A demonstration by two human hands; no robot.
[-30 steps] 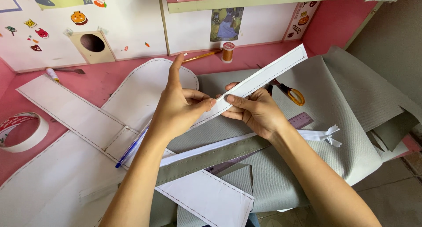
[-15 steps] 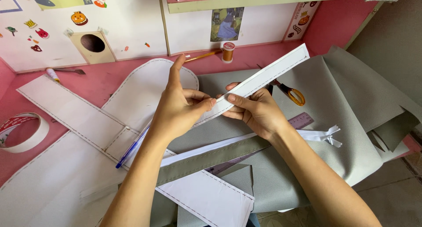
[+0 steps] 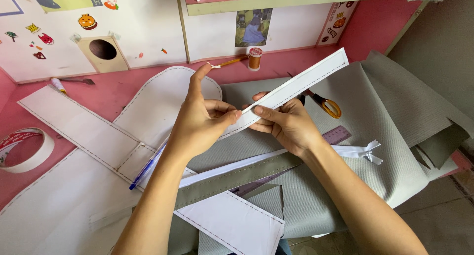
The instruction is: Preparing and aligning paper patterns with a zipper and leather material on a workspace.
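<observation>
Both hands hold one long white paper strip (image 3: pixel 306 82) with a dashed line along its edges, lifted above the table and slanting up to the right. My left hand (image 3: pixel 200 119) pinches its lower end, index finger raised. My right hand (image 3: pixel 284 124) grips it just to the right, thumb on top. Beneath them lies grey fabric (image 3: pixel 385 122) with a grey strip (image 3: pixel 232 178) and a white zipper (image 3: pixel 363 151) on it.
Large white paper pattern pieces (image 3: pixel 74 131) cover the pink table on the left. A blue pen (image 3: pixel 145 168), orange-handled scissors (image 3: pixel 326 106), a purple ruler (image 3: pixel 335 135), a tape roll (image 3: pixel 24 149), a thread spool (image 3: pixel 255 58) and a small tube (image 3: pixel 58 85) lie around.
</observation>
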